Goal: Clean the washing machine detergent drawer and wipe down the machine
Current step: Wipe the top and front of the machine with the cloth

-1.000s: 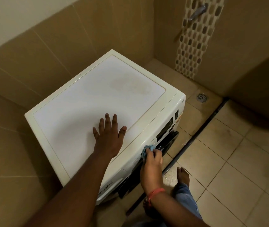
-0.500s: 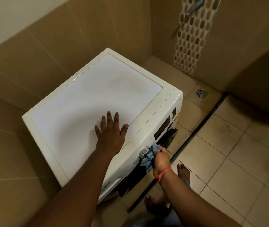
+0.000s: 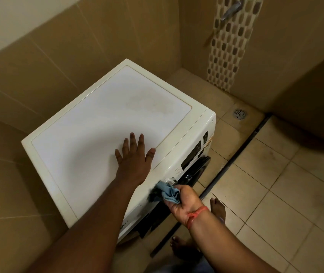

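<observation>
A white front-loading washing machine (image 3: 98,123) stands in a tiled corner, seen from above. My left hand (image 3: 133,156) lies flat with spread fingers on its top, near the front edge. My right hand (image 3: 184,198) grips a crumpled light blue cloth (image 3: 168,192) and holds it against the front control panel, just beside the silver dial (image 3: 170,180). The dark door (image 3: 194,170) shows below the panel. The detergent drawer front is hidden by my left forearm and the steep angle.
Beige tiled walls close in behind and to the left of the machine. A floor drain (image 3: 239,114) sits at the back right, and a dark floor channel (image 3: 241,146) runs diagonally past the machine. My bare feet (image 3: 218,207) stand on the tiles in front. A tap (image 3: 231,9) sticks out of the mosaic strip.
My right hand has turned palm-up and slid the cloth left along the front panel around the dial. My left hand stays flat on the top.
</observation>
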The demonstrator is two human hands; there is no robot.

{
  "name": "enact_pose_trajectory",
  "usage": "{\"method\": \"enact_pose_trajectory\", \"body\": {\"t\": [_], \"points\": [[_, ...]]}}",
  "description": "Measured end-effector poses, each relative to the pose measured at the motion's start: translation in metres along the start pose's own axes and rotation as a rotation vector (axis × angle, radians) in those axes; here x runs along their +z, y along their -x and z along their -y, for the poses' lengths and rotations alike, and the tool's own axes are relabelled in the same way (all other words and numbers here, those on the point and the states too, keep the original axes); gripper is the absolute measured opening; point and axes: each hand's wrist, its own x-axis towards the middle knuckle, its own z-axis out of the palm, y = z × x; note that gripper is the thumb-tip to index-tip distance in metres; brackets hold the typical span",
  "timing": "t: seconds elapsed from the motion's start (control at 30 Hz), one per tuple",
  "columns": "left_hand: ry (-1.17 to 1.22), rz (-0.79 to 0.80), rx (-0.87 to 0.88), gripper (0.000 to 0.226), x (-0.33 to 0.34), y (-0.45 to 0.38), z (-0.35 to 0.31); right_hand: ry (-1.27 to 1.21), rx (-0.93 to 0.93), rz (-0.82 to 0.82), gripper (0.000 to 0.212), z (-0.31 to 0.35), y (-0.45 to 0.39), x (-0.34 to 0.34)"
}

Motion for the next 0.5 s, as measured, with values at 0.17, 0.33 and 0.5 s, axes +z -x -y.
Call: {"method": "enact_pose_trajectory", "body": {"t": [0.17,0.33,0.5], "points": [[0.011,0.019,-0.02,0.074,-0.001,0.002,-0.005,0.389,-0.368,-0.098,0.015,-0.009,0.013,0.029],[0.015,0.022,-0.024,0.082,-0.005,0.001,-0.003,0.825,-0.785,-0.25,0.047,0.04,0.0,0.042],[-0.017,0.025,-0.039,0.081,0.0,-0.002,-0.009,0.906,-0.849,-0.007,0.061,0.009,0.004,0.028]]}}
